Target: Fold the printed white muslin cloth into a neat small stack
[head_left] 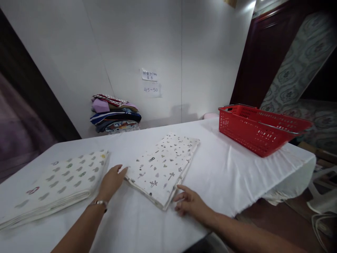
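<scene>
A folded white cloth with small grey prints lies in the middle of the white-covered table. My left hand, a watch on its wrist, rests flat on the table with its fingertips touching the cloth's left corner; the fingers are stretched out. My right hand lies open beside the cloth's near right corner, fingers spread and touching its edge. Neither hand grips anything.
A second folded white cloth with grey heart prints lies at the left of the table. A red plastic basket stands at the far right. A stack of folded coloured fabrics sits against the back wall. The table's right edge drops off near white chairs.
</scene>
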### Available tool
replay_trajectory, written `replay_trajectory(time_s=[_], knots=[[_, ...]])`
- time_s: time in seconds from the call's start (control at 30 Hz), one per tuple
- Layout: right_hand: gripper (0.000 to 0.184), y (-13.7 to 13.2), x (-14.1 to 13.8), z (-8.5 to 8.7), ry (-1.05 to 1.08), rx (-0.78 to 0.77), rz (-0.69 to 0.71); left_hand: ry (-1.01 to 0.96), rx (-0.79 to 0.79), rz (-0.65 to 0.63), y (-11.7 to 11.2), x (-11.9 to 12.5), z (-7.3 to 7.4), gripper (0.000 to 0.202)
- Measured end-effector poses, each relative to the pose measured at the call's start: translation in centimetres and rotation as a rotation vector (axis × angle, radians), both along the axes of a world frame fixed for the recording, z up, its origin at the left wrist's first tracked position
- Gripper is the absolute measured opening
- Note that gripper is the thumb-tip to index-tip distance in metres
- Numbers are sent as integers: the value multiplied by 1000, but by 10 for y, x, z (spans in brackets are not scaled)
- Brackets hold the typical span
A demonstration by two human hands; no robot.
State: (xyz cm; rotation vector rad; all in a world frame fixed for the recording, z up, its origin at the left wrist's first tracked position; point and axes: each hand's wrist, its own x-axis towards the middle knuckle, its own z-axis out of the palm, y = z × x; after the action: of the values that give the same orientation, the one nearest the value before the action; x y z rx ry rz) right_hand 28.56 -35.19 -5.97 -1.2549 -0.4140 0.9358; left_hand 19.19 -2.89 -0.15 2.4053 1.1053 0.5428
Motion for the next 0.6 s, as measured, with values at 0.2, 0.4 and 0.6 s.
replay_trajectory(time_s=[0.2, 0.4, 0.6], knots=[[37, -29, 107, 10, -245, -241, -247, -46, 348, -546, -97, -31, -27, 48], [40, -24, 181, 13, -244, -354, -405, -20, 501, -787, -151, -38, -52, 60], [47, -3, 236, 12, -420, -503, -521, -29, 553, -734, -153, -25, -55, 54]])
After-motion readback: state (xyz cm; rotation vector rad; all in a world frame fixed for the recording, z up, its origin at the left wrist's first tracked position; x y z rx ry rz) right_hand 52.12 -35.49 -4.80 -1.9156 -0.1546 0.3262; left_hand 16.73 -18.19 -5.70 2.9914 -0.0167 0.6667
